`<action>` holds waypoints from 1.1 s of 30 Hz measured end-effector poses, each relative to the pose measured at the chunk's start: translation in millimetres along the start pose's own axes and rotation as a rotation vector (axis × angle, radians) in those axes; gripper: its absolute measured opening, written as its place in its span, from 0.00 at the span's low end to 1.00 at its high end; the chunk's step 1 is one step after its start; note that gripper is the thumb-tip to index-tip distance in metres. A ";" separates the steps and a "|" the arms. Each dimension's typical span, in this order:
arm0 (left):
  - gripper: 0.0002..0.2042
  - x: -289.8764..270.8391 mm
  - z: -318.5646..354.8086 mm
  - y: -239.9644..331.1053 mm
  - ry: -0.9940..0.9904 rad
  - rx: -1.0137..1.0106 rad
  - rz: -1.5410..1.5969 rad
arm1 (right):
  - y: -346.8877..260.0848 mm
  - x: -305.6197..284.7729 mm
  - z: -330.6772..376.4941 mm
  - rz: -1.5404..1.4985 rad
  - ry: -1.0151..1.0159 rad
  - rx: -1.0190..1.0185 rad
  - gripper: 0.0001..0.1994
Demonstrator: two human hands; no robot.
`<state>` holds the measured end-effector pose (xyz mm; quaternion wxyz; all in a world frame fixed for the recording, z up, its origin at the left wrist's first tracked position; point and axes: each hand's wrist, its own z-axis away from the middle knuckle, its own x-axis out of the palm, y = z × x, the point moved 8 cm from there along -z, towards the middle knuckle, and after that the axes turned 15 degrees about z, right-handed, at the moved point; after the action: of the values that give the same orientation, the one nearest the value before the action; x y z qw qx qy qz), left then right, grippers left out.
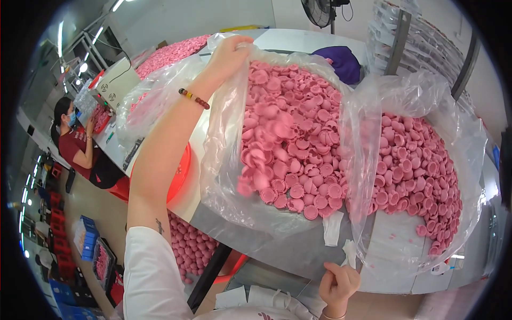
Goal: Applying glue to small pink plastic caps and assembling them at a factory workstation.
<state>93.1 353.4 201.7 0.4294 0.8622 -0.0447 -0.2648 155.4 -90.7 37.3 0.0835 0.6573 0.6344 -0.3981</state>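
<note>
My left hand (232, 53) reaches far across the table, its fingers closed on the upper edge of a clear plastic bag (226, 176). Inside and in front of that bag lies a heap of pink half-round plastic shells (298, 117); some at its left side are blurred by motion. Near the table's front edge, my right hand (341, 285) is curled, thumb and fingers together. A small white strip (349, 253) stands right above its knuckles, and whether the fingers grip it is hidden. Another white strip (333, 229) hangs beside the heap.
A second clear bag (469, 160) with more pink shells (413, 165) lies at the right. Round pink pieces (189, 248) fill a container below the table's left edge, near a red basin (184, 173). A purple cloth (338, 63) sits behind; a masked co-worker (77, 138) works far left.
</note>
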 end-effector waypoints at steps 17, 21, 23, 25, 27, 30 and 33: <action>0.19 -62.3 106.2 -122.5 0.099 -0.318 0.313 | -5.4 2.1 1.6 -0.010 -0.054 -0.052 0.11; 0.22 -109.9 144.0 -139.0 0.211 -0.279 0.030 | -8.6 5.6 1.3 -0.001 -0.086 -0.081 0.09; 0.22 -137.4 165.1 -143.1 0.213 -0.270 -0.074 | -10.8 6.1 0.3 -0.004 -0.105 -0.085 0.08; 0.23 -178.2 194.7 -169.5 0.270 -0.414 -0.091 | -10.8 7.4 -1.2 -0.006 -0.131 -0.074 0.08; 0.26 -228.1 225.1 -176.3 0.282 -0.285 -0.620 | -11.9 9.3 -0.9 -0.020 -0.146 -0.072 0.08; 0.29 -225.5 261.1 -135.9 0.315 -0.622 -1.020 | -10.6 11.8 -1.0 -0.001 -0.161 -0.054 0.08; 0.30 -256.7 307.6 -148.8 0.404 -1.064 -1.170 | -11.7 12.1 -0.8 0.004 -0.168 -0.045 0.07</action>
<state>-301.2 304.4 44.3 0.5732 0.4580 0.6229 -0.2714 143.7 -78.8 34.9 0.1522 0.6207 0.6327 -0.4373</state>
